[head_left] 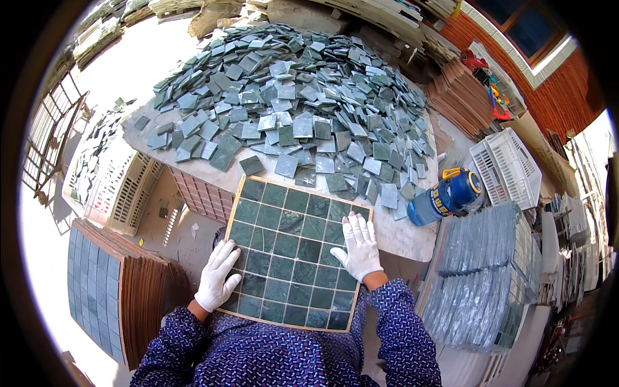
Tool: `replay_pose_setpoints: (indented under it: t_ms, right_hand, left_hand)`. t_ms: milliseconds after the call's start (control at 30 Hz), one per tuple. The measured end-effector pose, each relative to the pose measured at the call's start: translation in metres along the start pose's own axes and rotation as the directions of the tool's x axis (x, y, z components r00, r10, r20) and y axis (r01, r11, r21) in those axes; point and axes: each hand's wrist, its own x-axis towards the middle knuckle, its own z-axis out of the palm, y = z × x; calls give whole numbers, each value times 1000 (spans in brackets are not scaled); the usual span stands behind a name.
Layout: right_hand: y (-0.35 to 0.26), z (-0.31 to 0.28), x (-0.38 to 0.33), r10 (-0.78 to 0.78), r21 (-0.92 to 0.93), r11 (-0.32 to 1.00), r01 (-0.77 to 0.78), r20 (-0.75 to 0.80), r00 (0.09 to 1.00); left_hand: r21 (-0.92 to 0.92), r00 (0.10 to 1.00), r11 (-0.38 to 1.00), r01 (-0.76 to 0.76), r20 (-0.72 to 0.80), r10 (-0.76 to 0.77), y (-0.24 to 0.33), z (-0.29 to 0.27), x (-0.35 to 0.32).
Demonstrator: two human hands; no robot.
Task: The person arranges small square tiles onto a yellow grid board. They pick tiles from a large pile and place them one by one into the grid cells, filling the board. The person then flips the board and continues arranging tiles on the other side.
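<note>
A shallow wooden tray point(368, 216) filled with square dark green stone tiles point(285, 245) in even rows leans over my lap, its far edge against the worktable. My left hand point(220, 275), in a white glove with bare fingertips, rests on the tray's left rim, its fingers stretched out and the thumb over the tiles. On the upper right tiles lies my right hand point(358, 248), gloved alike, flat with fingers spread. Beyond the tray a large heap of loose green-grey tiles point(284, 97) covers most of the table.
A blue water bottle point(446, 195) lies at the table's right edge. Stacks of tiled panels stand at left point(93, 290) and right point(474, 277). White plastic crates point(506, 168) sit at far right, another crate point(132, 193) at left. Brown boards point(451, 97) are piled behind.
</note>
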Motion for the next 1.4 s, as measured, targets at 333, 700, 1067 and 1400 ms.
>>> replay_pose_setpoints:
  t_ms: [333, 700, 1067, 1400]
  right_hand:
    - [-165, 8, -48, -204, 208, 963, 169, 158, 966]
    - [-201, 34, 57, -359, 188, 922, 339, 85, 929]
    - [-86, 0, -110, 122, -36, 992, -118, 104, 987]
    - [-221, 25, -24, -421, 312, 870, 382, 67, 905]
  left_hand:
    - [-631, 995, 774, 61, -27, -100, -23, 5, -12]
    - [-962, 820, 268, 49, -114, -561, -69, -21, -28]
    - [-387, 993, 918, 90, -31, -110, -9, 4, -64]
    - [-598, 947, 742, 304, 273, -168, -36, -1, -54]
